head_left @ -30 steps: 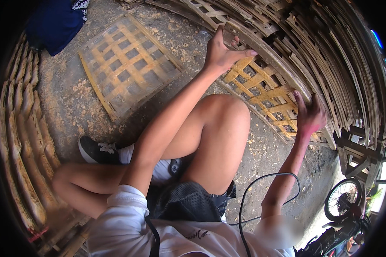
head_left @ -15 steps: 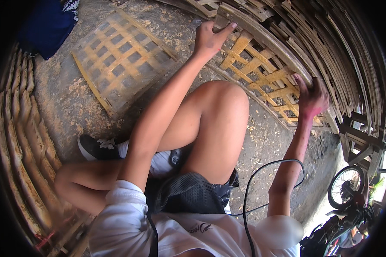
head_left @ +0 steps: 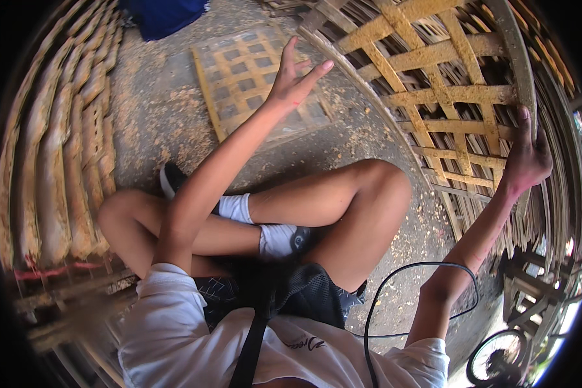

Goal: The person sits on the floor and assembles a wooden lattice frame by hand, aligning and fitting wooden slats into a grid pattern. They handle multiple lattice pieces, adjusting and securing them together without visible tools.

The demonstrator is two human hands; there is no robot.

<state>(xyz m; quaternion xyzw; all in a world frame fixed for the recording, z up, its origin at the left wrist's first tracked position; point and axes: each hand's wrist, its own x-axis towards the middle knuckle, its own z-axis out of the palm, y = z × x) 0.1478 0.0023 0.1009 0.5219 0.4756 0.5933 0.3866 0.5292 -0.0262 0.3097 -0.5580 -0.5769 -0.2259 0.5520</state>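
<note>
Head view: now tilting yellow-slatted, grey-edged wooden lattice frame [head_left: 434,96] higher, gripped by bare right hand [head_left: 529,158] alone, with bare left hand [head_left: 293,86] empty, spread wide.

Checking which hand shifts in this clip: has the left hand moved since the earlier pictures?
Yes, leftward relative to the lattice panel on the floor: the left hand now overlaps its right side in view; earlier it appeared beyond its right corner.

Blue cloth [head_left: 163,17] sits at the upper left, a wavy-edged stack [head_left: 59,152] fills the left side, crumbs dot the floor [head_left: 158,126], a black cable [head_left: 427,263] loops lower right, and there's a wheel [head_left: 496,357] in the bottom-right corner.
</note>
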